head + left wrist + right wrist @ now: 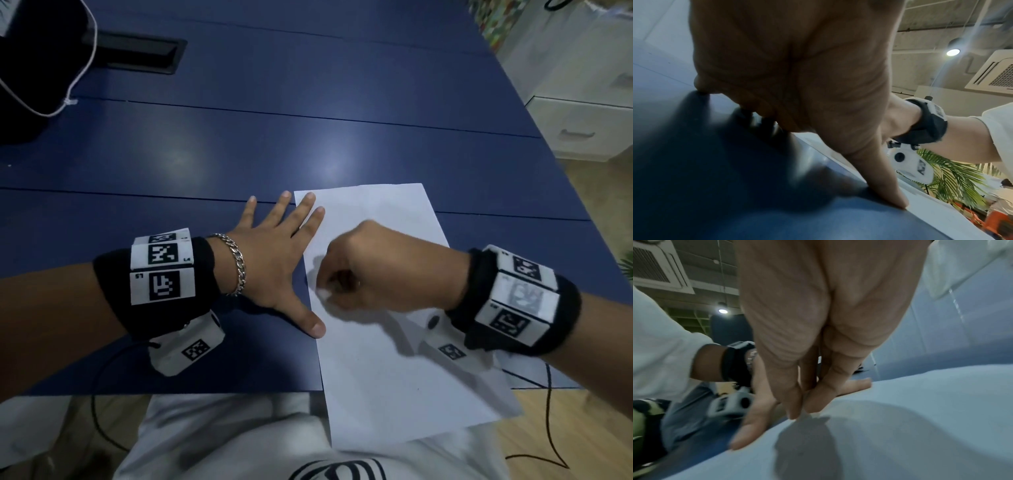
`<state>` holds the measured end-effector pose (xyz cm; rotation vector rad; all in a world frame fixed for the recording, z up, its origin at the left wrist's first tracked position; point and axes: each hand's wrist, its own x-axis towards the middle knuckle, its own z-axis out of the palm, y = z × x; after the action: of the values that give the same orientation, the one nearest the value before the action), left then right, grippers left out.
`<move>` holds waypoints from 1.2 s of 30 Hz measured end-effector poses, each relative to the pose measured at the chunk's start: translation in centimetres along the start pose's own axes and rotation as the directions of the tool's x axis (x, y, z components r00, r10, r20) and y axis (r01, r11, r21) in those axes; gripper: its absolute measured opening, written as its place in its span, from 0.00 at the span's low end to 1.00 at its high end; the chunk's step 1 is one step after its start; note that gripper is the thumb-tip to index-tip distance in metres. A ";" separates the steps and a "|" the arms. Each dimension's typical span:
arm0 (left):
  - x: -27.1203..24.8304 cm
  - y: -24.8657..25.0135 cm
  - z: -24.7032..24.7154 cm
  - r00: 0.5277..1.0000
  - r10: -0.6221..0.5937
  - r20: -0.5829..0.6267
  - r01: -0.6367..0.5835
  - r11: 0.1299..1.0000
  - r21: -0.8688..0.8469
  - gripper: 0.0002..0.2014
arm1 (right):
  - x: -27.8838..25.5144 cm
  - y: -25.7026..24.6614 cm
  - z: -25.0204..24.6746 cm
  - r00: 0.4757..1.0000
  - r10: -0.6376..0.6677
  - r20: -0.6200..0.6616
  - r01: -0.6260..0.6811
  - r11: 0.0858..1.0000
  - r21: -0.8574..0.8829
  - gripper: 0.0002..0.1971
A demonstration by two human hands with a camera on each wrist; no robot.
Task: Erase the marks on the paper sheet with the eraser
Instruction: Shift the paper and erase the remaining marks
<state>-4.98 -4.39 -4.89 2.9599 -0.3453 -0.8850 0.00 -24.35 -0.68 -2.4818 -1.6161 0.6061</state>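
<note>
Starting at the far left of the head view, a black bag (30, 68) with a white cord lies on the blue desk (308, 137), well away from the work. Nearer in, the left hand (274, 260) lies flat with its fingers spread and straight — most of the palm on the desk, the index and middle fingertips and the thumb tip overlapping the left edge of the paper sheet (394, 359). It holds nothing; it only pins the sheet down. A chain bracelet (236, 263) sits at that wrist.

The sheet lies lengthwise away from the person, its near end hanging over the desk's front edge above the lap. On it, toward the left edge, the right hand (373, 270) is curled into a tight grip with the fingertips pointing down at the paper. A small pale tip shows beneath them, most likely the eraser (323, 294), pinched between thumb and fingers and touching the sheet; the right wrist view shows the fingertips bunched together on the paper but hides the eraser itself. The hand looks slightly blurred.

The step in hand seems to be the rubbing itself, close to the sheet's left edge. No marks can be made out on the paper, so how much is left cannot be told. The next move calls for short, firm strokes with the left hand pressing — otherwise the loose overhanging sheet may crease or slide.
</note>
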 end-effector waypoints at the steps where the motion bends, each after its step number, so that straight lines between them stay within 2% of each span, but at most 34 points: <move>1: 0.0 0.0 0.0 1.000 0.000 0.003 0.000 1.000 0.000 0.86 | -0.3 -0.3 0.0 0.998 -0.018 0.063 0.014 0.998 0.053 0.06; 3: -0.1 0.0 0.0 1.000 -0.001 0.006 0.001 1.000 0.002 0.86 | 0.0 0.3 -0.3 0.998 -0.008 0.065 0.005 0.998 0.058 0.06; 5: 0.0 0.0 0.0 1.000 -0.004 0.007 0.004 1.000 -0.005 0.86 | 1.2 1.7 -0.7 0.996 0.042 -0.074 -0.044 0.999 -0.020 0.06; 8: -0.1 0.2 -0.2 1.000 -0.009 0.017 0.010 1.000 -0.011 0.86 | 1.9 2.6 -0.6 0.964 0.117 -0.239 -0.123 0.992 -0.011 0.08; 9: -0.2 0.3 -0.2 1.000 -0.013 0.023 0.013 1.000 -0.008 0.86 | 1.6 2.1 -0.4 0.968 0.113 -0.225 -0.118 0.993 -0.006 0.09; 11: -0.2 0.3 -0.4 0.999 -0.016 0.033 0.017 1.000 -0.005 0.86 | 0.5 0.6 0.1 0.995 0.051 -0.089 -0.048 0.998 0.031 0.08; 13: -0.3 0.4 -0.4 0.999 -0.017 0.040 0.017 1.000 -0.004 0.86 | -0.5 -0.4 0.3 0.999 0.010 0.037 -0.014 0.994 0.104 0.07; 14: -0.3 0.3 -0.5 0.999 -0.020 0.041 0.020 1.000 -0.002 0.86 | -0.4 -0.1 0.2 0.999 0.012 0.046 -0.016 0.995 0.101 0.06; 17: -0.2 0.3 -0.5 0.999 -0.023 0.033 0.023 1.000 -0.004 0.86 | 1.4 1.9 -0.6 0.993 0.063 -0.100 -0.065 0.998 -0.019 0.08; 19: -0.1 0.3 -0.6 0.999 -0.020 0.029 0.020 1.000 -0.007 0.86 | 2.1 2.8 -0.7 0.975 0.081 -0.206 -0.091 0.995 -0.040 0.09; 21: 0.0 0.2 -0.6 0.999 -0.023 0.031 0.023 1.000 0.005 0.86 | 1.7 2.8 0.0 0.965 0.084 -0.248 -0.097 0.995 -0.039 0.11; 25: 0.1 0.2 -0.6 0.999 -0.023 0.038 0.022 1.000 0.020 0.87 | -1.6 0.6 1.3 0.991 0.037 -0.130 -0.031 0.998 0.046 0.12; 29: 0.3 0.2 -0.6 0.999 -0.020 0.044 0.019 0.999 0.032 0.87 | -4.8 -1.3 2.1 0.998 -0.048 0.030 0.042 0.985 0.166 0.05; 31: 0.2 0.2 -0.6 0.999 -0.022 0.034 0.020 0.999 0.036 0.86 | -5.9 -1.6 2.2 0.993 -0.057 0.099 0.038 0.982 0.186 0.03; 32: 0.1 0.2 -0.6 0.999 -0.023 0.027 0.022 0.999 0.040 0.86 | -6.4 -1.4 2.1 0.995 -0.038 0.093 0.021 0.983 0.182 0.04; 36: -0.2 0.1 -0.4 0.999 -0.032 0.010 0.031 0.998 0.054 0.84 | -8.2 0.1 2.0 0.989 0.133 -0.070 -0.123 0.983 0.139 0.02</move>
<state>-4.98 -4.43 -4.44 3.0188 -0.3289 -0.9101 -3.59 -31.99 -0.33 -2.4912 -1.3495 0.6019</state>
